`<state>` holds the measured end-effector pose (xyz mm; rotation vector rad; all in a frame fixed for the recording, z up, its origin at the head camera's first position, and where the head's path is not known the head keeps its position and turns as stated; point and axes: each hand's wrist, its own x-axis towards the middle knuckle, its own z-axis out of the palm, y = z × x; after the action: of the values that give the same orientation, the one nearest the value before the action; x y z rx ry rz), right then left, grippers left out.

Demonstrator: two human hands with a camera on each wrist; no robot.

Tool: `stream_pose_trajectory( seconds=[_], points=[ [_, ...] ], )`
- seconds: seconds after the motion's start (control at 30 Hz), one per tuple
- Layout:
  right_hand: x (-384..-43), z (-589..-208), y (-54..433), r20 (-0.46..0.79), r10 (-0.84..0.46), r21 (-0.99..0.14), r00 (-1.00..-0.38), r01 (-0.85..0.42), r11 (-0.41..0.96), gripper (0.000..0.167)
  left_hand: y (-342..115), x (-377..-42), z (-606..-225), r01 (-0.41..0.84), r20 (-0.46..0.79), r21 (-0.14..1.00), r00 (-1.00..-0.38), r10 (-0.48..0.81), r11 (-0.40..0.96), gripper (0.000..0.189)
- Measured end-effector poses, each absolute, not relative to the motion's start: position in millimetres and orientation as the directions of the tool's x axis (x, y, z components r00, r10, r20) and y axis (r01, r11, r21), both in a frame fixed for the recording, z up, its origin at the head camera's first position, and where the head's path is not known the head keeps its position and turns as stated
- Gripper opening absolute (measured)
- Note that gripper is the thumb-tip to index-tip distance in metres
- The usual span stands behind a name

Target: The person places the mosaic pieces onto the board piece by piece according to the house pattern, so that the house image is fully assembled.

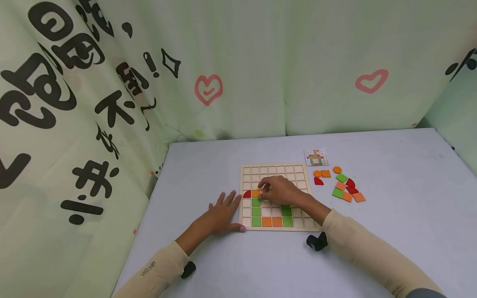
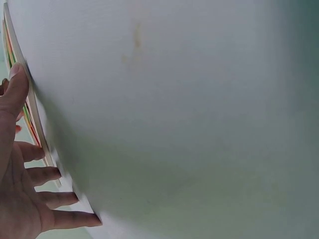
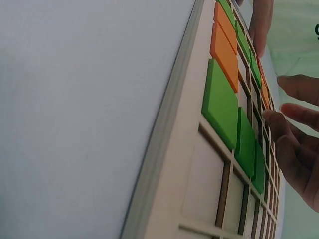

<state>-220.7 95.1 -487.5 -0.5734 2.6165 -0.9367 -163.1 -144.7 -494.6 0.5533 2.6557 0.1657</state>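
A wooden grid board [image 1: 298, 224] lies on the table with coloured tiles in some of its cells. My left hand [image 1: 225, 213] rests with fingers spread along its left side, the thumb at the near left corner. Over the board's middle left is my right hand [image 1: 280, 190], its fingers loosely bent beside an orange square tile [image 1: 255, 193]. No tile shows between these fingers in the right wrist view. A red quarter-round tile [image 1: 246, 194] lies left of the orange one. Below run green square tiles [image 1: 256, 212], then orange squares [image 1: 277, 222] and another green column [image 1: 287, 222].
Loose orange, green and red tiles [image 1: 340, 186] lie scattered right of the board. A small pattern card [image 1: 316, 157] with a coloured grid figure lies behind them. Printed curtains [image 1: 246, 70] hang along the table's back and left sides.
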Motion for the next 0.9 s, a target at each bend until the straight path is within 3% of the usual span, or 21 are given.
stream_pose_trajectory(
  seconds=[0.47,0.9],
  points=[
    [-212,-481,164,-0.052,-0.499,-0.68,-0.865,-0.336,0.652,0.029,-143,-162,-495,0.353,-0.374,0.197,-0.835,0.403,0.915,0.105],
    [-205,-473,250,-0.011,-0.322,-0.664,-0.947,-0.234,0.71,0.026,-145,-161,-496,0.358,-0.365,0.202,-0.837,0.409,0.912,0.105]
  ],
)
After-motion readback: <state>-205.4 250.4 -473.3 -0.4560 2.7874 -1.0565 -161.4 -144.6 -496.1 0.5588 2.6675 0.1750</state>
